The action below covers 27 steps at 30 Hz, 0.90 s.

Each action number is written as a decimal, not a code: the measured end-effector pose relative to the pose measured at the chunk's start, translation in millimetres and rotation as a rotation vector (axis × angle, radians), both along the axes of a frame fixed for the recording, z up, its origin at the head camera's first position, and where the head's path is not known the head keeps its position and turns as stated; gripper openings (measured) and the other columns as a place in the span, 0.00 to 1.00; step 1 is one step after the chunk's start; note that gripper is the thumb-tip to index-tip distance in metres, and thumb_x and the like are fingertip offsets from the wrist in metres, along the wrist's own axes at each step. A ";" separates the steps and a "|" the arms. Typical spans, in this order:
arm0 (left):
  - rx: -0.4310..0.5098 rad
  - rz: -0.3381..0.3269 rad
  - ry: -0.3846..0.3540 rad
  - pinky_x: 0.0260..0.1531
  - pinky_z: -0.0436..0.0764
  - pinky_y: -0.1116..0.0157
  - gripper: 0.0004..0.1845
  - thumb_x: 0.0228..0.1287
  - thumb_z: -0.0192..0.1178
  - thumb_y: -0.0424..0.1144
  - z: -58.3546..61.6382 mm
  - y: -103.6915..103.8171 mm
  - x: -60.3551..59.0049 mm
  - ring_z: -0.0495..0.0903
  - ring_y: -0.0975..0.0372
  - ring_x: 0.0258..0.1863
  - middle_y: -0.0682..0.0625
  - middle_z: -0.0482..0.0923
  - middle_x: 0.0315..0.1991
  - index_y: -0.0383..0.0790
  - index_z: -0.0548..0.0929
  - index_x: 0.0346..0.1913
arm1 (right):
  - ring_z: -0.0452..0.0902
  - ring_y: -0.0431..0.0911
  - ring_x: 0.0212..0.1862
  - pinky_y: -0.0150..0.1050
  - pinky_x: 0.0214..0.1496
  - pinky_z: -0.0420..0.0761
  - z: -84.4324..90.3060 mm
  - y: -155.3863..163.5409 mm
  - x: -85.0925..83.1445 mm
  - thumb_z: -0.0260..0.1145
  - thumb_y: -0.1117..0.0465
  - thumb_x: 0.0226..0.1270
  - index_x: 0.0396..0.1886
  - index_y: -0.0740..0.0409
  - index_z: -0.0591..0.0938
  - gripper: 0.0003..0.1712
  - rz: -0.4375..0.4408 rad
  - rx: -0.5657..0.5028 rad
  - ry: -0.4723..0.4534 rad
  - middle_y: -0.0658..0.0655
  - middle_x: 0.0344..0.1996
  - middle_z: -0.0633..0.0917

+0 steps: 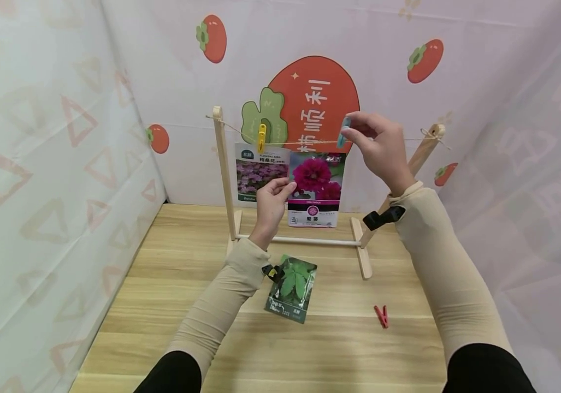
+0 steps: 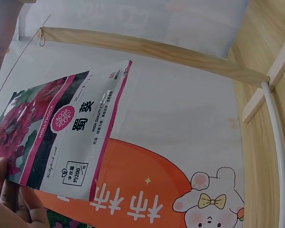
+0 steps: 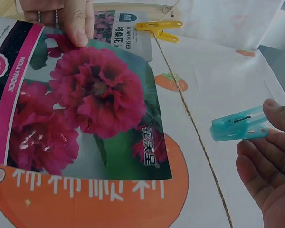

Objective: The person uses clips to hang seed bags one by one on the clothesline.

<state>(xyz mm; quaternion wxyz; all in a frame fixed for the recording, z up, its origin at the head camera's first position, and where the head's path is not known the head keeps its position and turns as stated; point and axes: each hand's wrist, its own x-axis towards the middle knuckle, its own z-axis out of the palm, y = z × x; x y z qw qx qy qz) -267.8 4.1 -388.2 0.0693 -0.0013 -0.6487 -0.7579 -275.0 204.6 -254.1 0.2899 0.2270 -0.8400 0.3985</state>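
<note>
Pinching pink-flowered packet [image 1: 316, 177] by its side, left-hand grip [image 1: 271, 208] holds it in air just beside string [image 3: 192, 121], toward tabletop's [image 1: 172, 295] back edge. Right-hand grip [image 1: 377, 146] pinches blue clothespin [image 3: 237, 126], apart from string. Yellow clothespin [image 1: 261, 138] sits on string, purple-flowered packet [image 1: 253, 176] hanging from it. Wooden stand [image 1: 225, 169] near tabletop's back edge. Green packet [image 1: 296, 297] lies before stand; red clothespin [image 1: 382, 317] nearer tabletop's right edge.

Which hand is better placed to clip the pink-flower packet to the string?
Probably the right hand: it pinches the blue clip, whose free end points towards the string. The left hand is occupied, holding the pink-flower packet by its side.
</note>
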 end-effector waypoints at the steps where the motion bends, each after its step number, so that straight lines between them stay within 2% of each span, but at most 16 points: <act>1: 0.003 0.001 -0.002 0.42 0.80 0.72 0.12 0.64 0.64 0.37 0.2 0.2 0.1 0.81 0.69 0.37 0.39 0.85 0.45 0.33 0.84 0.48 | 0.75 0.23 0.38 0.21 0.50 0.77 1.9 -2.5 -1.3 0.66 0.61 0.67 0.50 0.65 0.84 0.16 0.008 -0.014 -0.008 0.63 0.41 0.86; 6: -0.001 -0.004 -0.009 0.42 0.80 0.72 0.12 0.65 0.64 0.37 -1.1 1.6 -0.8 0.82 0.69 0.38 0.39 0.86 0.45 0.34 0.84 0.48 | 0.75 0.26 0.37 0.22 0.47 0.75 5.5 -12.5 -8.5 0.66 0.61 0.67 0.50 0.64 0.84 0.15 0.028 -0.020 -0.025 0.63 0.41 0.86; 12: 0.001 -0.007 0.006 0.38 0.78 0.73 0.12 0.65 0.64 0.37 -1.5 3.5 -2.3 0.80 0.70 0.36 0.39 0.85 0.45 0.34 0.84 0.48 | 0.72 0.34 0.33 0.24 0.37 0.70 3.5 -20.7 -17.8 0.65 0.62 0.67 0.47 0.64 0.86 0.13 0.053 -0.007 -0.021 0.62 0.38 0.87; 16: -0.007 -0.007 0.006 0.37 0.78 0.73 0.13 0.65 0.64 0.38 -1.2 3.3 -2.6 0.80 0.70 0.35 0.39 0.85 0.46 0.35 0.84 0.48 | 0.72 0.35 0.30 0.25 0.31 0.66 3.0 -24.9 -22.1 0.65 0.63 0.67 0.45 0.64 0.87 0.12 0.071 -0.021 -0.047 0.64 0.39 0.88; 21: -0.014 -0.008 0.008 0.41 0.80 0.70 0.13 0.65 0.63 0.38 0.0 2.6 -2.6 0.81 0.67 0.39 0.39 0.85 0.47 0.35 0.84 0.49 | 0.65 0.35 0.22 0.28 0.23 0.58 -1.2 -26.1 -24.9 0.65 0.63 0.67 0.45 0.65 0.87 0.12 0.076 -0.014 -0.091 0.65 0.42 0.88; 24: -0.013 -0.004 0.017 0.43 0.80 0.69 0.13 0.66 0.63 0.38 0.6 2.5 -2.6 0.82 0.66 0.41 0.39 0.85 0.47 0.34 0.84 0.49 | 0.67 0.33 0.22 0.28 0.23 0.60 -4.2 -26.1 -25.5 0.64 0.62 0.68 0.46 0.65 0.87 0.13 0.061 0.006 -0.108 0.65 0.41 0.88; 27: -0.011 0.001 0.026 0.42 0.80 0.71 0.13 0.66 0.63 0.38 0.8 2.5 -3.0 0.82 0.67 0.40 0.39 0.85 0.47 0.34 0.84 0.49 | 0.70 0.38 0.24 0.27 0.24 0.63 -5.1 -26.3 -25.2 0.65 0.61 0.68 0.46 0.65 0.87 0.13 0.043 0.036 -0.119 0.64 0.40 0.89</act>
